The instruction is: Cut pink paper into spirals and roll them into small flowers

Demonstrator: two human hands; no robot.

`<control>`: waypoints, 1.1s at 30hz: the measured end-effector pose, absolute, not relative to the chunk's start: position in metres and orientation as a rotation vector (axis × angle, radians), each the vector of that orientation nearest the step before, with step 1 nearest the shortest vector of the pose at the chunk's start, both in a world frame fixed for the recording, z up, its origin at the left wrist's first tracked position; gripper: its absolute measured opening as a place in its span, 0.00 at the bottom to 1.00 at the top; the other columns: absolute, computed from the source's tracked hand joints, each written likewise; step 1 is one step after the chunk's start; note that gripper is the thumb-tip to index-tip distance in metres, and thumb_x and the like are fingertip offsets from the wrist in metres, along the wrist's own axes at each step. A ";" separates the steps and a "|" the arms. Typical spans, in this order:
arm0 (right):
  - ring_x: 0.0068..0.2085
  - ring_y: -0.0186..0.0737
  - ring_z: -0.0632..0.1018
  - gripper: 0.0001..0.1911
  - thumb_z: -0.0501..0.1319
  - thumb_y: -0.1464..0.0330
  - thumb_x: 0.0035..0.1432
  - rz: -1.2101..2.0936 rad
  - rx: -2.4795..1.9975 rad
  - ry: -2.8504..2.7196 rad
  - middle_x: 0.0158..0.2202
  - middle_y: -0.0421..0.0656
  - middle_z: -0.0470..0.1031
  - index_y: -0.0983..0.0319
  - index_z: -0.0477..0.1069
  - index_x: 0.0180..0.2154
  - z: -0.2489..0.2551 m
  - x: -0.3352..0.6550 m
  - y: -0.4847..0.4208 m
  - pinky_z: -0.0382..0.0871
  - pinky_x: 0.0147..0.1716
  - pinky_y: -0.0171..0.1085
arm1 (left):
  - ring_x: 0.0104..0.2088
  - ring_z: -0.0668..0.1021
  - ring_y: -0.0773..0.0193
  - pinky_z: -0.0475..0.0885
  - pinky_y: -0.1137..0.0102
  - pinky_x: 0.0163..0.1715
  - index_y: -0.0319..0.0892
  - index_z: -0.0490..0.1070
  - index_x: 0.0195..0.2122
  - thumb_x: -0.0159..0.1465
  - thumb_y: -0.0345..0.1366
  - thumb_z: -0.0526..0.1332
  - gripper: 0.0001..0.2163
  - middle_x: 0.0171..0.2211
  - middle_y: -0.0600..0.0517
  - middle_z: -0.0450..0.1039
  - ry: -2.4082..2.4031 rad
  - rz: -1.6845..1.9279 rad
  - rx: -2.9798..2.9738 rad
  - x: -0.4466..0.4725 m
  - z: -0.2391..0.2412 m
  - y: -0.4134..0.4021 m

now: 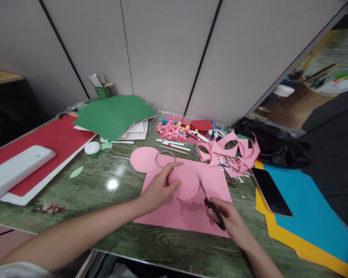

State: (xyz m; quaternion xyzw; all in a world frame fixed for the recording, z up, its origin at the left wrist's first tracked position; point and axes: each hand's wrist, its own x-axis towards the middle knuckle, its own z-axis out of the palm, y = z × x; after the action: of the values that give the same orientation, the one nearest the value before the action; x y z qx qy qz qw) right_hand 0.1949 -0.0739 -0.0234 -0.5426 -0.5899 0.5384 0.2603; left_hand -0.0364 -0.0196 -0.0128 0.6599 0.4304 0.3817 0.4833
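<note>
My left hand (159,187) lies on a pink paper circle (187,183), thumb and fingers pinching its left edge. That circle rests on a large pink paper sheet (211,222) spread over the green table. My right hand (229,220) grips black-handled scissors (210,200), the blades pointing up and left at the circle's right edge. Another pink circle (143,159) lies behind, next to a clear ring (165,158).
Pink paper scraps (232,152) are piled at the right. A black phone (271,191) lies on blue (307,208) and yellow sheets. Green paper (116,114), pens, pink beads (171,130), a white device (16,168) on red board and a black bag (272,144) surround the work area.
</note>
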 end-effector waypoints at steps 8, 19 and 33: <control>0.22 0.31 0.64 0.20 0.56 0.53 0.54 1.489 -1.433 -1.581 0.19 0.37 0.63 0.63 0.62 0.24 -0.024 0.195 -0.075 0.54 0.21 0.31 | 0.53 0.67 0.58 0.60 0.66 0.52 0.45 0.59 0.55 0.60 0.32 0.54 0.20 0.55 0.48 0.63 1.041 0.967 1.597 -0.036 -0.013 -0.020; 0.24 0.32 0.64 0.18 0.56 0.55 0.55 1.505 -1.361 -1.579 0.21 0.38 0.62 0.64 0.63 0.26 -0.020 0.197 -0.076 0.55 0.23 0.32 | 0.48 0.70 0.59 0.63 0.67 0.48 0.46 0.59 0.55 0.60 0.33 0.54 0.21 0.51 0.50 0.66 1.028 0.853 1.613 -0.035 -0.009 -0.022; 0.23 0.32 0.64 0.18 0.57 0.55 0.54 1.472 -1.448 -1.603 0.19 0.37 0.62 0.63 0.62 0.24 -0.021 0.197 -0.074 0.55 0.22 0.31 | 0.47 0.70 0.58 0.64 0.66 0.46 0.46 0.59 0.55 0.59 0.33 0.55 0.21 0.51 0.49 0.67 1.101 0.880 1.616 -0.037 -0.011 -0.019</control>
State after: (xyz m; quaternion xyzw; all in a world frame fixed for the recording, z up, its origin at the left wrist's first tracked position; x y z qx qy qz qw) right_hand 0.1966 -0.0741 -0.0209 -0.5348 -0.5920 0.5438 0.2605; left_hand -0.0369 -0.0192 -0.0112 0.6620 0.4509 0.3604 0.4781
